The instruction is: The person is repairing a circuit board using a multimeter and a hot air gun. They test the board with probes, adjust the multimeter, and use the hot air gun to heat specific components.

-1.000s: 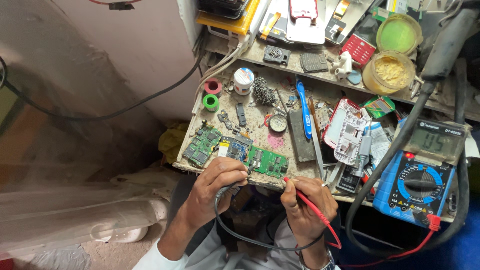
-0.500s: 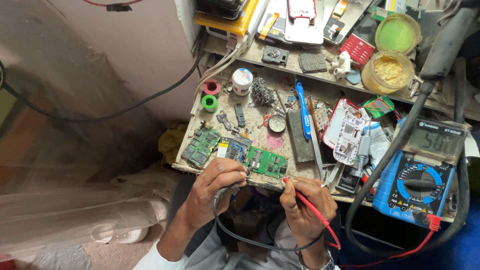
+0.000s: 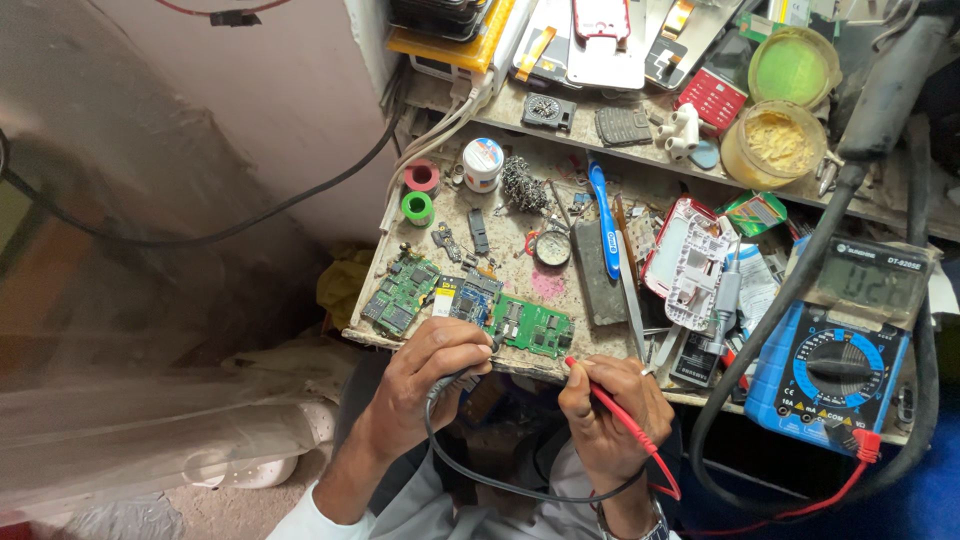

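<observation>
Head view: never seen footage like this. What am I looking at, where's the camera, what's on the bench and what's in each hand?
The single picture comes from a camera worn on a person's head, looking straight down at a cluttered repair bench. No machine is at work here, only two bare hands at the bench's near edge.

The left hand holds a black test probe whose black lead loops below. The right hand holds a red test probe in a pinching grip; its red lead runs to the blue meter on the right.

Both probe tips sit near a green circuit board at the bench edge; whether they touch it cannot be told. More boards lie to its left, along with a blue toothbrush, a white phone shell, tape rolls and two round tubs.
</observation>
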